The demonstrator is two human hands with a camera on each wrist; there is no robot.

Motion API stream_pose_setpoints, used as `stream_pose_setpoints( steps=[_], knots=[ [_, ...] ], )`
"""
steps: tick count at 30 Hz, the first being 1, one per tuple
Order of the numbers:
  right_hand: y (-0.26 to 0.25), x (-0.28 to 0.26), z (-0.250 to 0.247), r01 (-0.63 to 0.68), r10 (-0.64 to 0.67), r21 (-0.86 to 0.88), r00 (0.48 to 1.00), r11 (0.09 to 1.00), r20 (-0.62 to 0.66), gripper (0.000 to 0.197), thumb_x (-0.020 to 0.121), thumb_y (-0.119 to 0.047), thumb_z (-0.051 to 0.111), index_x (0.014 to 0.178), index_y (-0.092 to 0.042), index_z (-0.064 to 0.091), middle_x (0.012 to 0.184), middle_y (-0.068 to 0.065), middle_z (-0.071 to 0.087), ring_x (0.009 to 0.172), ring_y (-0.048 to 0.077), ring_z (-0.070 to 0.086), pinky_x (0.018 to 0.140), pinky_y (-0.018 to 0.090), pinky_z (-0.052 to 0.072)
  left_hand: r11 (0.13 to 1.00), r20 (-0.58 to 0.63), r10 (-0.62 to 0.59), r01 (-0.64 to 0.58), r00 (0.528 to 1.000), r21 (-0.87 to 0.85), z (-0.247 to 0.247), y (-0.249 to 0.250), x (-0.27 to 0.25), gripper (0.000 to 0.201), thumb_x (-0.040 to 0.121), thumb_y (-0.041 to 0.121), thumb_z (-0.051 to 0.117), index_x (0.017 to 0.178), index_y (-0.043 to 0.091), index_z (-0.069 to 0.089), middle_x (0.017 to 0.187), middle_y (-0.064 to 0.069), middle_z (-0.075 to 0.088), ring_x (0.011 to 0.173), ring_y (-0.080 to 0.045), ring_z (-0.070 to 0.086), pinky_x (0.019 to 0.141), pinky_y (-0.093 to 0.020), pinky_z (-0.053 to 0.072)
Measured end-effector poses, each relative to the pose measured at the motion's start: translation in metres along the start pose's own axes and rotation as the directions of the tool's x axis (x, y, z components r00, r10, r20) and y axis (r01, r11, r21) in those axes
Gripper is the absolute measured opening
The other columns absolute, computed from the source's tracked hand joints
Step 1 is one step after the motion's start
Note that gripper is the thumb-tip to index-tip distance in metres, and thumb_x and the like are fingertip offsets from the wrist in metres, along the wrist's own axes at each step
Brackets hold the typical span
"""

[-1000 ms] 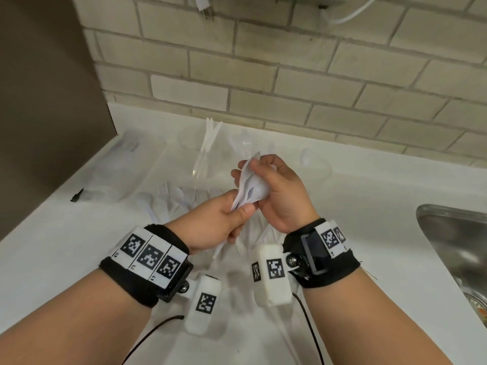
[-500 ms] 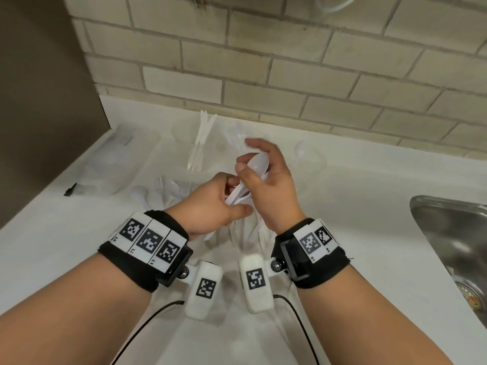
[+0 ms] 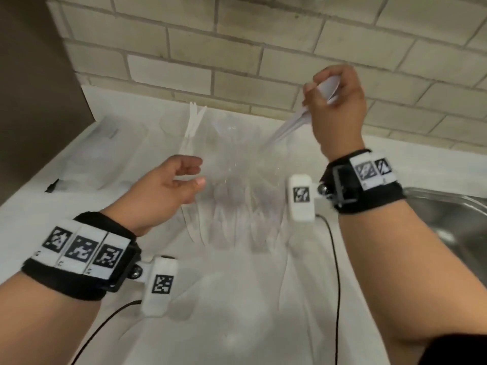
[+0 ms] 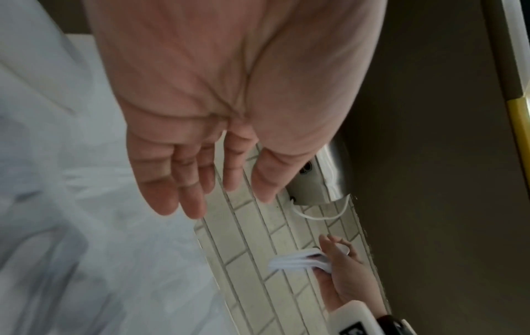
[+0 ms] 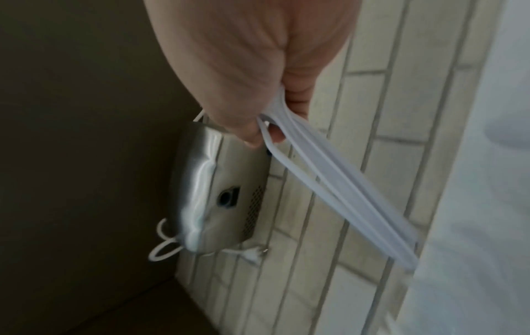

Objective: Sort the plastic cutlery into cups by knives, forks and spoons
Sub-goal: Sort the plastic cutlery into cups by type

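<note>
My right hand [image 3: 320, 92] is raised in front of the brick wall and grips a bunch of white plastic spoons [image 3: 287, 127] by their bowls, handles slanting down and left. The right wrist view shows the same spoons [image 5: 329, 176] pinched in the right hand [image 5: 266, 129]. My left hand [image 3: 191, 175] hovers lower, fingers relaxed and holding nothing; the left wrist view shows that left hand [image 4: 206, 181] open. A clear cup at the back holds a few white pieces [image 3: 194, 119]; their kind is unclear. Loose white cutlery [image 3: 237, 209] lies piled on the counter between my hands.
A steel sink [image 3: 453, 214] is set into the white counter at the right. A clear plastic bag [image 3: 97, 156] lies at the left, beside a dark brown panel [image 3: 34, 88]. A metal device [image 5: 223, 192] with a white cord hangs on the wall.
My right hand has risen up and to the right with the spoons. My left hand let go of them, dropped away to the left and opened.
</note>
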State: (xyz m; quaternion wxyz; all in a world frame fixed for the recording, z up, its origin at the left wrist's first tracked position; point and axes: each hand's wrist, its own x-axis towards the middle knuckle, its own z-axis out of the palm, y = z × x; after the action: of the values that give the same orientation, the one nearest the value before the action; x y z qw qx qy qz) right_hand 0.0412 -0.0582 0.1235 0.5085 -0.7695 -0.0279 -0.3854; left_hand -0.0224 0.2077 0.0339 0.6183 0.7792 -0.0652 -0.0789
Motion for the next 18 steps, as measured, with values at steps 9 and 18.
stream_pose_setpoints(
  steps=[9, 18],
  knots=[
    [0.081, 0.037, 0.014, 0.114, -0.063, -0.372, 0.987, 0.921, 0.147, 0.015, 0.085, -0.010, 0.061, 0.099, -0.004, 0.061, 0.104, 0.003, 0.044, 0.085, 0.008, 0.045, 0.074, -0.003, 0.029, 0.820, 0.135, -0.168, 0.063, 0.976, 0.569, -0.013, -0.011, -0.030, 0.018, 0.075, 0.033, 0.076, 0.088, 0.032, 0.063, 0.089, 0.010, 0.066, 0.069, 0.002, 0.061, 0.064, -0.012, 0.041],
    [0.105, 0.014, 0.023, 0.066, 0.201, -0.576, 0.900, 0.815, 0.388, 0.045, 0.082, -0.038, 0.071, 0.120, -0.019, 0.059, 0.133, 0.004, 0.049, 0.119, 0.020, 0.051, 0.098, 0.024, 0.038, 0.431, 0.356, -0.507, -0.127, 0.785, 0.893, 0.027, -0.030, -0.045, 0.033, 0.077, 0.040, 0.067, 0.102, 0.024, 0.053, 0.089, 0.013, 0.051, 0.077, -0.007, 0.048, 0.063, -0.020, 0.037]
  ],
)
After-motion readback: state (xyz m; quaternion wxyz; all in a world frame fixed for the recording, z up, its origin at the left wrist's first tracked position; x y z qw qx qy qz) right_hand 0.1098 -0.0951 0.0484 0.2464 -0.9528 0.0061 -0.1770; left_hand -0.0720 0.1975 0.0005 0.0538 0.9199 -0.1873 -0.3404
